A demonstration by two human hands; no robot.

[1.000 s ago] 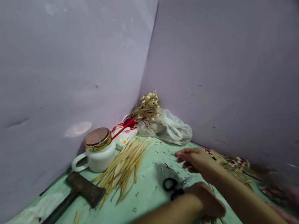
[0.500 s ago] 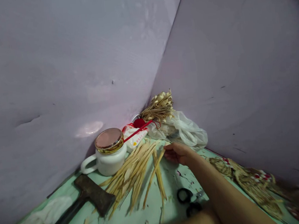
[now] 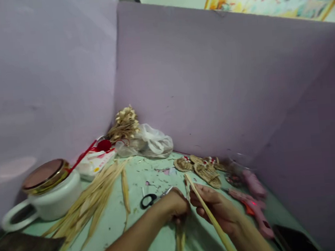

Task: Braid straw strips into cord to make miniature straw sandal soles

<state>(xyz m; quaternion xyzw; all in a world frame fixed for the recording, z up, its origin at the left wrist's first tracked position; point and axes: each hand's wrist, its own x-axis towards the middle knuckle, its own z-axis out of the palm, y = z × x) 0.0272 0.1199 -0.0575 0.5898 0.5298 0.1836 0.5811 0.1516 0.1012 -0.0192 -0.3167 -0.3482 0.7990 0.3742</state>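
Note:
Near the front middle, my left hand (image 3: 179, 203) is a fist, back toward me, closed on dried plant strips (image 3: 180, 244) whose loose ends hang below it. A short pale, plaited-looking end sticks up between my hands; its detail is blurred. My right hand (image 3: 215, 209) pinches beside that end, and a long yellowish dried strip (image 3: 210, 216) slants along it toward the bottom edge. Black-handled scissors (image 3: 148, 200) lie partly behind my left hand. A spread of similar dried strips (image 3: 94, 197) covers the table at left.
At left are a white mug (image 3: 56, 197) with a gold-rimmed lid and an axe-like head (image 3: 29, 247). A dried flower bunch (image 3: 124, 125) and plastic bag (image 3: 155, 140) fill the corner. Woven sandals (image 3: 206, 171), a pink glue gun (image 3: 254, 212) and a dark flat object (image 3: 295, 239) are right.
The view has swung right. My right hand has left the strip pile with a long strip and is now beside my left hand, which has come into sight.

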